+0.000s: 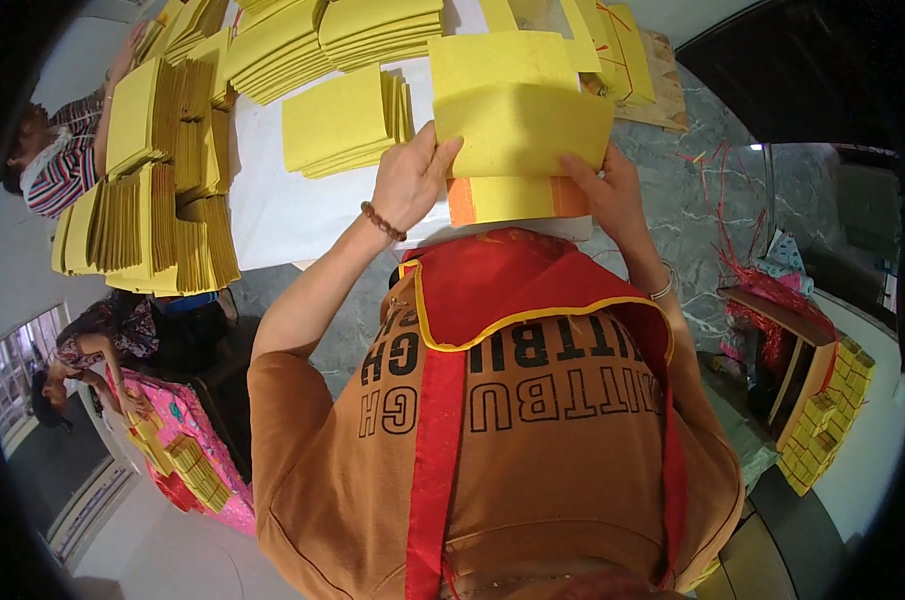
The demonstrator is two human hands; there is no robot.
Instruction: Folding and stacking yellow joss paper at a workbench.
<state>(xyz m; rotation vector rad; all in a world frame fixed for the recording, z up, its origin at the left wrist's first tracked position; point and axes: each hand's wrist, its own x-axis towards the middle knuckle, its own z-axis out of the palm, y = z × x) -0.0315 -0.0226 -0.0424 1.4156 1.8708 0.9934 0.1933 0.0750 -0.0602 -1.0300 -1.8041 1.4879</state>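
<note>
A yellow sheet [522,135] is being held at the near edge of the worktop [272,205], gripped at its left edge by the left hand [410,180] and at its lower right corner by the right hand [604,188]. The fingers of both hands are being closed on the paper; the right palm is being hidden behind its own knuckles. Beneath the sheet, a yellow pad with an orange band [512,200] is being largely covered, and only its near strip is being shown. Its near edge is being cut off by the red apron [512,285], which is also hiding the worktop's near rim.

Just left of the sheet a yellow stack [344,120] is lying, with bare white worktop being left between it and the left hand. Farther stacks [312,40] are being cut off by the upper rim. At the far left, upright yellow bundles [157,180] are crowding the worktop's left edge, and a person in a striped top [62,160] is being partly hidden behind them. To the right, open marble floor [692,200] is being seen, strewn with red string [732,215]. Small details at the dark rim are being blurred beyond telling.
</note>
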